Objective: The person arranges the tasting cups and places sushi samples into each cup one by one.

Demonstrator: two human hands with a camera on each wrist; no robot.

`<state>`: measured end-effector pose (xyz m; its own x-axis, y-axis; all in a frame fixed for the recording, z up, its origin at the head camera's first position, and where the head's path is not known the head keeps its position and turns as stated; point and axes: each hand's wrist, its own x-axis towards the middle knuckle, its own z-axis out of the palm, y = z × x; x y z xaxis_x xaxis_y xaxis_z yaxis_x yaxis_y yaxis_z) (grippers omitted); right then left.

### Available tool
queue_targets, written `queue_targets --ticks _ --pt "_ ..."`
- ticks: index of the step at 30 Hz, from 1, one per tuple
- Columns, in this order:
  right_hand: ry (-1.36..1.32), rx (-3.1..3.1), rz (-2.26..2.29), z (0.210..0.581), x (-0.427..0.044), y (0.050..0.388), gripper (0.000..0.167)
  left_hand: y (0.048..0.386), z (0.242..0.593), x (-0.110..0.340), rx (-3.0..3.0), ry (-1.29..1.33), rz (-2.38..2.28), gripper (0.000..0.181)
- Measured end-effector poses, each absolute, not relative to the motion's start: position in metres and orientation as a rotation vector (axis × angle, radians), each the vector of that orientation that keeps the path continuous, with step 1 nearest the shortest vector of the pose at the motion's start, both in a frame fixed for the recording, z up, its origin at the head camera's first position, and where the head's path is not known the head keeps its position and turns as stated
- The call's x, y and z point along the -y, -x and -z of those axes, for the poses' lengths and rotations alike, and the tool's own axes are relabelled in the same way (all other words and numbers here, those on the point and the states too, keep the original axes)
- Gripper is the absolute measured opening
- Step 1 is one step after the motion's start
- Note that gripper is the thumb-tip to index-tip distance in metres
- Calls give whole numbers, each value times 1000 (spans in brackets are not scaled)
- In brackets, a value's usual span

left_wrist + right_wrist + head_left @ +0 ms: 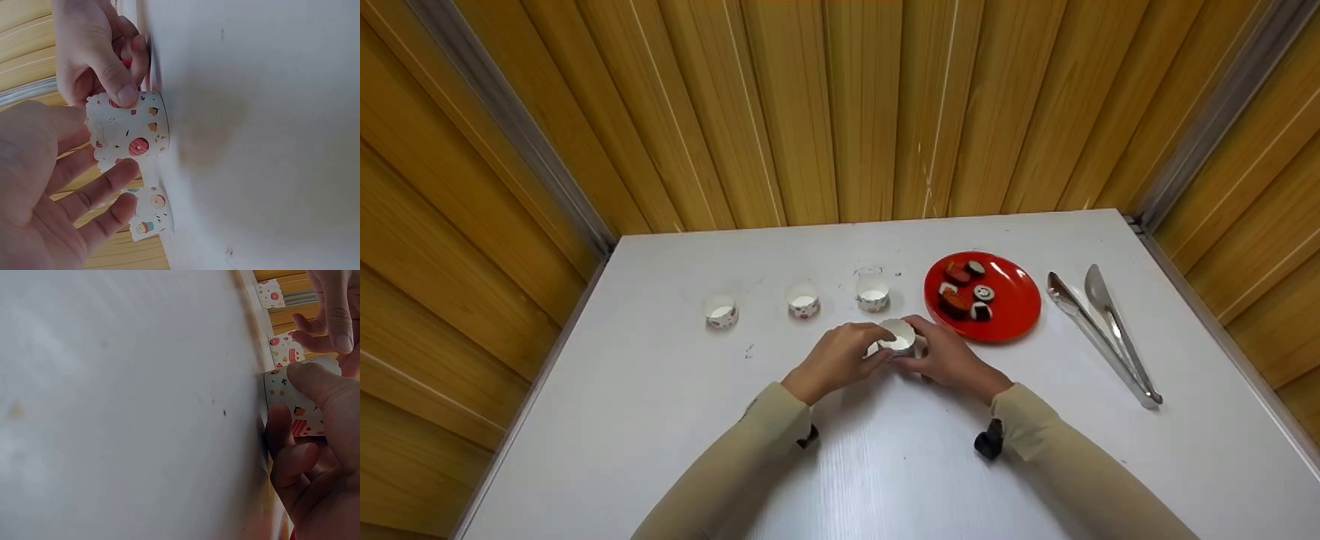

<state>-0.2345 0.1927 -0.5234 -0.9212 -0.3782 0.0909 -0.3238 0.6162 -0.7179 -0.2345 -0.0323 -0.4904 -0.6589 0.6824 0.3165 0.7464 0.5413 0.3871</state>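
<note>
My right hand (pixel 949 356) grips a white paper baking cup (pixel 132 132) with printed doughnuts, its thumb (pixel 315 382) against the cup's side. The cup stands upright on the table, its scalloped rim facing up. My left hand (pixel 844 356) is at the cup's left side, its fingers (pixel 115 177) loosely extended and spread. One left finger reaches the rim in the head view; whether it presses there is hard to tell. Three similar cups stand in a row behind: a left one (pixel 722 313), a middle one (pixel 803 301) and a right one (pixel 873 294).
A red plate (pixel 1012 304) at the back right carries several small sushi pieces (pixel 955 304) on its left half. Metal tongs (pixel 1114 330) lie right of the plate. Wood-patterned panels (pixel 840 112) stand behind and beside the white table (pixel 622 390).
</note>
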Motion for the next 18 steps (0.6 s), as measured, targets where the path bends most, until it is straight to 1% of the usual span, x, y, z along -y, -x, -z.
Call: queue_targets --ticks 18 --pt "567 -2730 1223 523 -192 234 59 232 490 30 2654 1234 647 9"
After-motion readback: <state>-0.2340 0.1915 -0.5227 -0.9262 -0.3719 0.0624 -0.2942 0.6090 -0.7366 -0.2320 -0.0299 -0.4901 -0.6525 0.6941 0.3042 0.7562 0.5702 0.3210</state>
